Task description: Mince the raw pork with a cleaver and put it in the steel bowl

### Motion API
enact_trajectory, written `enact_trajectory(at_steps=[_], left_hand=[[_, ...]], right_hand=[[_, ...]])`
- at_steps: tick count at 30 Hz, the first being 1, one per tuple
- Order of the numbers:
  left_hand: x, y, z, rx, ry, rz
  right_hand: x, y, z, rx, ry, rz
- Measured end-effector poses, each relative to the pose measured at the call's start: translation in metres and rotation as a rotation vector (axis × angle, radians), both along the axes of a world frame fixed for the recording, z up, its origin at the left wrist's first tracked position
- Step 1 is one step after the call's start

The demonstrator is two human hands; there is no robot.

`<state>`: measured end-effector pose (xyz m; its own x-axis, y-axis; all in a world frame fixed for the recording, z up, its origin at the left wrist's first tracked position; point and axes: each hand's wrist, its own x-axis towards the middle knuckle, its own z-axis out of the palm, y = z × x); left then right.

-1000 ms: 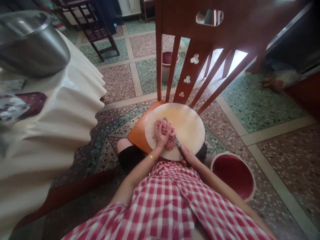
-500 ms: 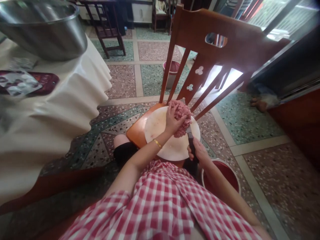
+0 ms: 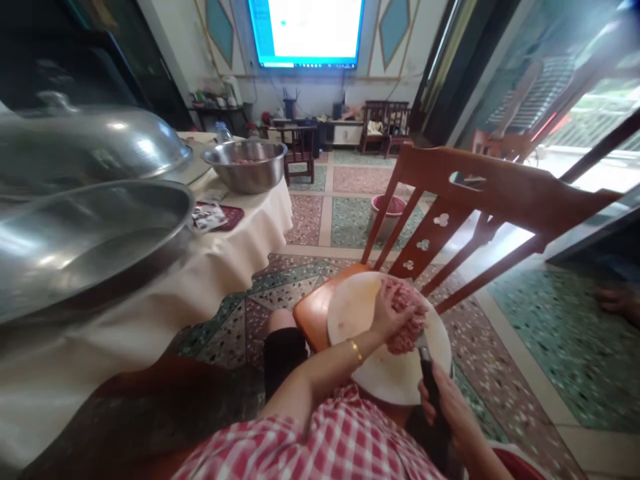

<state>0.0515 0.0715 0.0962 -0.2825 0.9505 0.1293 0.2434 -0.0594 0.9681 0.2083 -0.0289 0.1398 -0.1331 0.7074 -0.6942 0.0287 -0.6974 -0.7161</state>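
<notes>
A lump of minced meat (image 3: 409, 323) rests over the right part of a round white chopping board (image 3: 357, 310), which lies on a wooden chair seat. My left hand (image 3: 390, 312), with a gold bangle at the wrist, is curled round the meat's left side and top. My right hand (image 3: 447, 400) is wrapped round the black handle of a knife (image 3: 429, 373). Only a bit of the metal blade shows by the handle; the rest is hidden by the meat, apparently under it.
The chair's slatted back (image 3: 425, 173) rises beyond the board. On the left, a cloth-covered table (image 3: 235, 253) bears a large metal basin (image 3: 165, 220), a domed lid (image 3: 125, 143) and a steel bowl (image 3: 250, 173). A bin (image 3: 383, 217) stands behind the chair.
My view has tilted up and turned left, bringing the screen and more of the table into sight. Both hands keep their hold on the meat and the knife.
</notes>
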Motion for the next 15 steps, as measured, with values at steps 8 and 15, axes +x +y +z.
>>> enact_trajectory(at_steps=[8, 15], left_hand=[[-0.139, 0.134, 0.166, 0.501, 0.085, 0.192], [-0.414, 0.228, 0.332, 0.749, 0.333, 0.360]], right_hand=[[-0.122, 0.136, 0.163, 0.358, 0.022, 0.228], [-0.355, 0.256, 0.303, 0.653, 0.213, 0.458]])
